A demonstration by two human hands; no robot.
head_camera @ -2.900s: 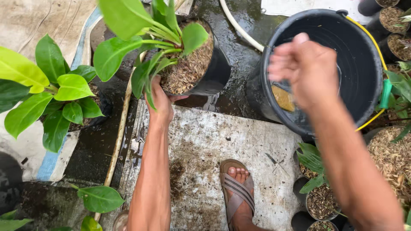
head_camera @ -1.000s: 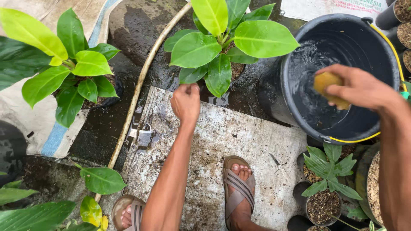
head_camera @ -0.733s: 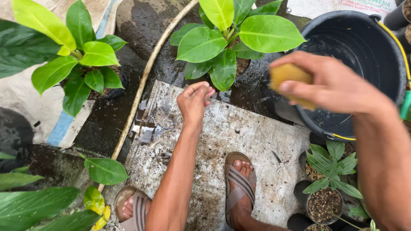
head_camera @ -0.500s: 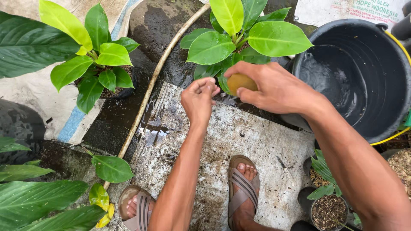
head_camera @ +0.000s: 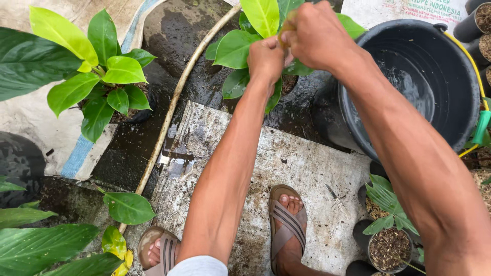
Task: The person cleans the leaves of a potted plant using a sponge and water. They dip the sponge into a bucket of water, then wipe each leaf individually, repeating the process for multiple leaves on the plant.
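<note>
A potted plant with broad green leaves point(head_camera: 235, 48) stands on wet ground just past the concrete slab point(head_camera: 317, 168). My left hand point(head_camera: 266, 56) is among its leaves, fingers closed at the stalk of an upright leaf point(head_camera: 263, 15). Touching it, my right hand point(head_camera: 319, 36) grips a small yellow sponge-like object point(head_camera: 286, 28), mostly hidden by my fingers and pressed to the same leaf. To the right stands a black bucket point(head_camera: 455, 102) with water in it.
A second leafy potted plant point(head_camera: 102, 76) sits at the left on a sack. A pale hose point(head_camera: 174, 107) runs diagonally beside the slab. My sandalled feet point(head_camera: 286, 225) rest on the slab. Small black pots of soil point(head_camera: 388, 248) crowd the lower right.
My right hand carried the yellow object from over the bucket leftward to the plant. My left hand rose from the slab's edge to the leaves, and the two hands now touch.
</note>
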